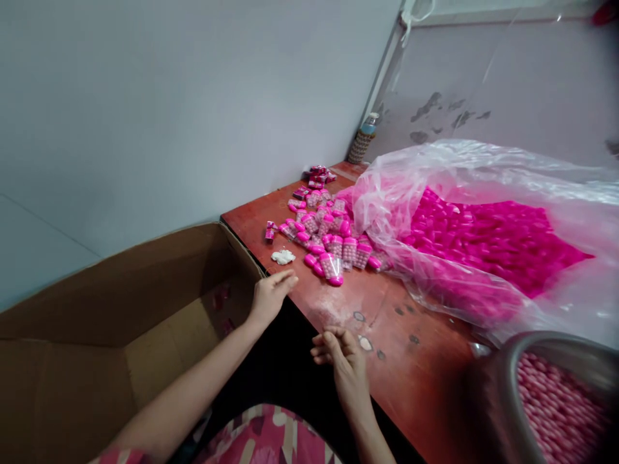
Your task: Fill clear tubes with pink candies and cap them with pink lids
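My left hand [273, 298] hovers at the table's edge beside the cardboard box, thumb and fingers pressed together. Whatever it may hold is hidden. Lower right, my right hand [342, 364] is over the table edge with fingers curled and thumb against them; I cannot make out anything in it. Just beyond my left hand lies a small white clump [283, 257]. Behind it spreads a pile of small clear containers with bright pink caps [333, 265], filled with pale pink balls. A small dark pink packet [270, 231] stands left of the pile.
The open cardboard box [193, 241] on the left has a few reddish packets [227, 325] inside. A large clear plastic bag [435, 164] of pink pieces covers the right of the red table [401, 380]. A grey bowl [511, 361] holds pink balls. A bottle [362, 140] stands in the corner.
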{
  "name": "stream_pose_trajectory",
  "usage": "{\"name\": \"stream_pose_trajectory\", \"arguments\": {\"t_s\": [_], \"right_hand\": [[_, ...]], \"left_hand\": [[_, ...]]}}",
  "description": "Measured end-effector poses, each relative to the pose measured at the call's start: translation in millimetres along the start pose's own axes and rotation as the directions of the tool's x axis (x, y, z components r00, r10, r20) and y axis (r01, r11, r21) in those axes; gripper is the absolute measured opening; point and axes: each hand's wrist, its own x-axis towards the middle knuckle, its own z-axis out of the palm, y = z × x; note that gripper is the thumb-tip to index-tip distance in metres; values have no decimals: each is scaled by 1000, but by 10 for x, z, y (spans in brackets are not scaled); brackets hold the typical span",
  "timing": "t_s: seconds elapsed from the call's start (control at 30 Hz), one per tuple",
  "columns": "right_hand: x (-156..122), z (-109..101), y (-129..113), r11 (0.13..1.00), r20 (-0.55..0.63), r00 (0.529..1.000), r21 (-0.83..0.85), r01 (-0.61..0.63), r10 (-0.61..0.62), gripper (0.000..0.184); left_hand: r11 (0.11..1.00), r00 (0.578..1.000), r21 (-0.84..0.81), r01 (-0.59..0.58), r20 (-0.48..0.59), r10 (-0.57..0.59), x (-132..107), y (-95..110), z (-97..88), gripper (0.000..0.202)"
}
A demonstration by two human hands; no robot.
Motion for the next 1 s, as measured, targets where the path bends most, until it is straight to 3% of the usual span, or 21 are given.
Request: {"name": "stream_pose_trajectory", "arguments": {"t_s": [0.1, 0.23, 0.33, 0.43, 0.53, 0.6, 0.73, 0.8, 0.9, 1.0], "right_hand": [[-11, -131, -17, 989, -36, 998, -142, 40, -45, 27], [59, -317, -3, 966, -80, 995, -256, 36, -58, 28], [119, -378, 49, 963, -81, 996, -267, 23, -46, 29], [144, -390, 98, 956, -70, 996, -291, 35, -58, 29], [150, -379, 100, 955, -43, 997, -293, 47, -62, 29], [154, -348, 58, 961, -18, 998, -271, 55, -62, 29], [171, -221, -156, 911, 26, 974, -348, 222, -227, 25], [187, -160, -303, 807, 95, 922, -456, 376, -376, 20], [208, -132, -487, 580, 236, 800, -581, 571, -551, 17], [182, -182, -566, 400, 315, 726, -670, 626, -611, 16]], "left_hand": [[981, 992, 183, -59, -96, 78, 543, 1, -107, 33], [937, 973, 349, 29, -226, 55, 1146, -52, -272, 43], [917, 970, 387, 97, -244, 0, 1357, -117, -286, 38], [929, 975, 355, 109, -221, -31, 1400, -128, -297, 26], [961, 983, 261, 89, -180, -42, 1264, -62, -324, 25], [983, 992, 166, 79, -106, -62, 1049, 1, -288, 29], [991, 977, -38, 126, 181, -117, 401, 124, -27, 33], [973, 941, -121, 194, 304, -150, 80, 194, 127, 34], [884, 866, -283, 373, 449, -222, -276, 318, 276, 35], [860, 836, -310, 405, 506, -211, -478, 444, 302, 33]]}}
